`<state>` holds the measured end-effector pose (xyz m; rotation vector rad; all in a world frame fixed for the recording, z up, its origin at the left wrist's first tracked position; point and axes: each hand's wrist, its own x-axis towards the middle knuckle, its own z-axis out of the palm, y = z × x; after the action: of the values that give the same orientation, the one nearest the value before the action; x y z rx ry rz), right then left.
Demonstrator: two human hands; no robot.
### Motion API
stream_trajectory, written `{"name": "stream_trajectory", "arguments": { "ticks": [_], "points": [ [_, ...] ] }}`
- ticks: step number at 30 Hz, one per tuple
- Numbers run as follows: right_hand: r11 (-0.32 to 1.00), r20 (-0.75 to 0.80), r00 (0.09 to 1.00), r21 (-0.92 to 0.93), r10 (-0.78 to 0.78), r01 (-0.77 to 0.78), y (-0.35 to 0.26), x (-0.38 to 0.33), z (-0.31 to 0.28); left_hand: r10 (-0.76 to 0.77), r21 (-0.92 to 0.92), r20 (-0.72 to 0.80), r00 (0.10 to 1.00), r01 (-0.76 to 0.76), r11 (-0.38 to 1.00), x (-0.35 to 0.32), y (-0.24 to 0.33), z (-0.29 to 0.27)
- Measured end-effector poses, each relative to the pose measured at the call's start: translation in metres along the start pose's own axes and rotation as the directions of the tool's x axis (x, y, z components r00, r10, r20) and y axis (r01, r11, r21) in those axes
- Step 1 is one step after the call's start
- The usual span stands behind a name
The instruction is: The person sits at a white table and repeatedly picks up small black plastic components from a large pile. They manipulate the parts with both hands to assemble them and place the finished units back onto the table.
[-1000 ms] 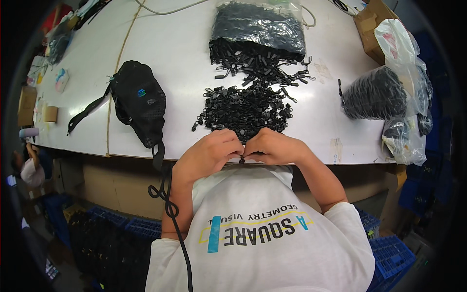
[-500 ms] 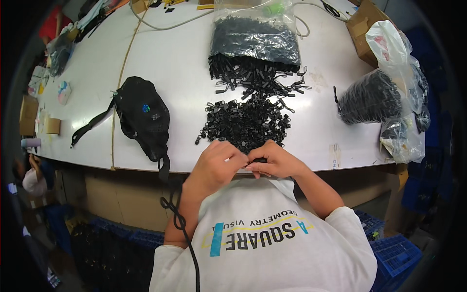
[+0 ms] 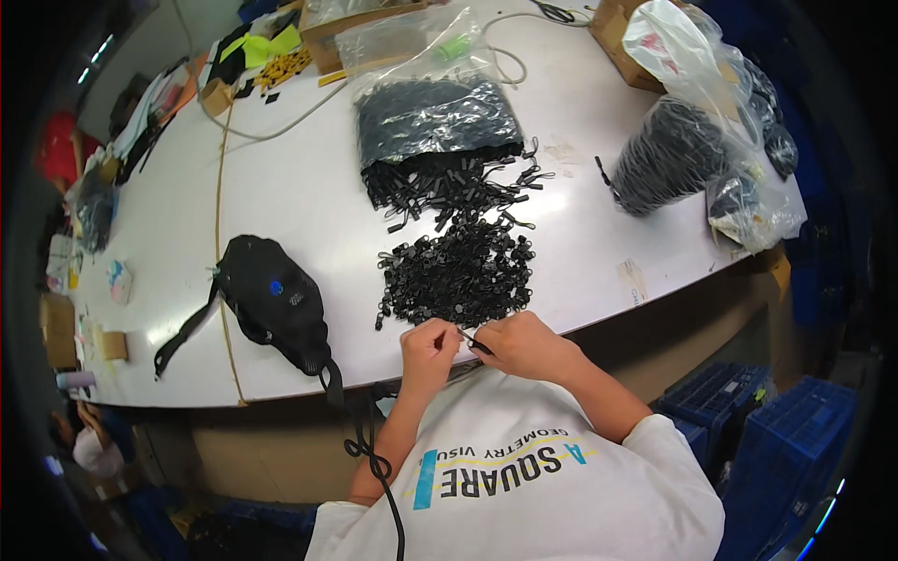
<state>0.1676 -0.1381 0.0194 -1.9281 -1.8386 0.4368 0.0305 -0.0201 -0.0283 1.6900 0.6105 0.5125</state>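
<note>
My left hand [image 3: 430, 355] and my right hand [image 3: 526, 346] meet at the table's near edge, fingers pinched. A small black cord piece [image 3: 479, 346], like a zipper pull, shows at the right fingertips, and a thin dark length runs toward the left ones. What the left fingers grip is mostly hidden. Just beyond my hands lies a heap of small black plastic parts [image 3: 458, 276]. Behind it, black looped cord pulls [image 3: 449, 187] spill from a clear plastic bag [image 3: 435, 117].
A black mesh pouch [image 3: 271, 304] with a strap and cord lies on the left. Filled clear bags [image 3: 669, 154] stand on the right beside a cardboard box [image 3: 622, 42]. A grey cable crosses the back. Blue crates [image 3: 786, 467] are below right. Another person sits far left.
The view has tilted and shifted, so more of the table's back shows. My hands have drawn slightly apart, and a thin dark length now shows between them.
</note>
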Motion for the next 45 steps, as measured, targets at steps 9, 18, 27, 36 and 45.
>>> {"name": "stream_trajectory", "arguments": {
  "ticks": [9, 18, 27, 36, 45],
  "points": [
    [0.949, -0.232, 0.959, 0.302, 0.163, -0.088, -0.003, -0.007, 0.003, -0.079, -0.455, 0.137, 0.987, 0.134, 0.88, 0.003, 0.015, 0.013],
    [0.935, -0.409, 0.891, 0.35, 0.198, -0.047, 0.001, -0.01, -0.004, 0.12, -0.218, 0.034, 0.992, -0.109, 0.97, 0.018, 0.02, 0.023],
    [0.986, -0.056, 0.984, -0.007, 0.167, -0.168, 0.019, -0.003, -0.001, 0.405, 0.319, 0.246, 0.881, -0.468, 0.824, 0.027, 0.021, 0.009],
    [0.991, -0.056, 0.99, -0.028, 0.128, -0.13, 0.035, 0.015, 0.006, 0.408, 0.35, 0.112, 0.906, -0.42, 0.837, 0.035, 0.021, 0.012],
    [0.99, -0.173, 0.979, 0.113, 0.108, -0.089, 0.031, 0.02, -0.019, 0.156, -0.572, 0.006, 0.988, -0.125, 0.811, 0.031, 0.015, 0.034]
  ]
}}
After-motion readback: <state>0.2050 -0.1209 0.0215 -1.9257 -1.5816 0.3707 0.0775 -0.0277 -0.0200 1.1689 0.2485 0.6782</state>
